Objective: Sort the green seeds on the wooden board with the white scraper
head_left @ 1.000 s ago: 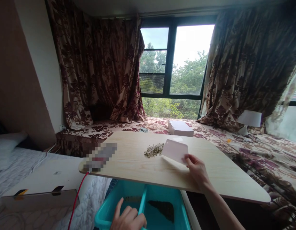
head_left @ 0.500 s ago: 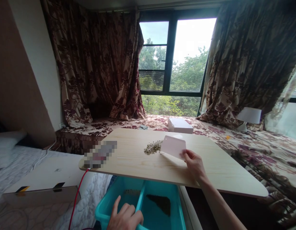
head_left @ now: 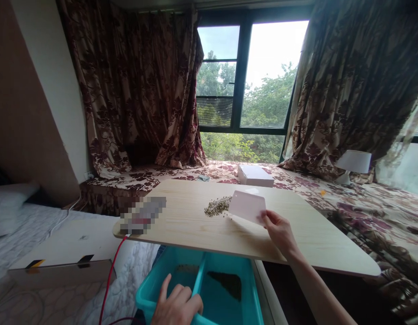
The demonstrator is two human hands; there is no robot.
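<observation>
My right hand (head_left: 281,232) pinches the lower right corner of a thin white plastic scraper (head_left: 248,206) and holds it tilted over the tabletop. Just left of the scraper lies a loose patch of small dark and pale grains (head_left: 216,206), partly hidden behind its edge. Below the table, my left hand (head_left: 178,301) grips the near side of a turquoise divided bin (head_left: 146,289), fingers curled by the divider and one finger raised. Dark grains (head_left: 229,285) cover part of the right compartment's floor; a thin scatter of grains (head_left: 188,268) shows in the left one.
The pale wooden tabletop (head_left: 182,230) overhangs the bin's far side. A blurred-out object (head_left: 143,215) with a red cable (head_left: 109,275) rests at its left end. Behind stand a white box (head_left: 255,176) and a lamp (head_left: 354,162). A flat carton (head_left: 67,248) lies on the bed.
The view has shifted slightly. My right hand and the scraper are a little farther right; my left hand keeps its place on the bin.
</observation>
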